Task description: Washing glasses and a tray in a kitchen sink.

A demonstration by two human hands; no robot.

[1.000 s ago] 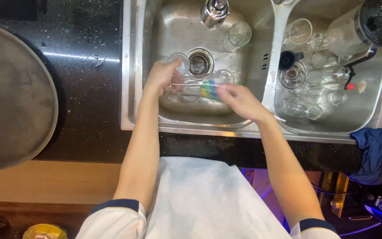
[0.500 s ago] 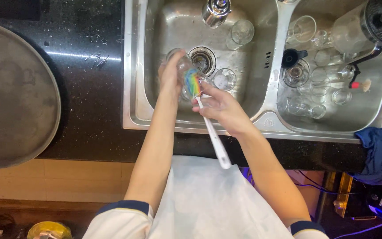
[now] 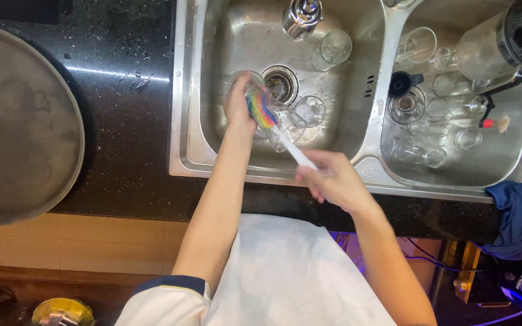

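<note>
Left hand and right hand both clenched, forearms outstretched.

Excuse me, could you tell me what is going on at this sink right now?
A person stands at a double steel sink and washes glassware. The left hand holds a clear glass over the left basin, near the drain. The right hand grips the white handle of a brush with a rainbow-coloured head, which is pushed into the glass. More glasses lie in the left basin, and the right basin is packed with glasses and a clear jug.
</note>
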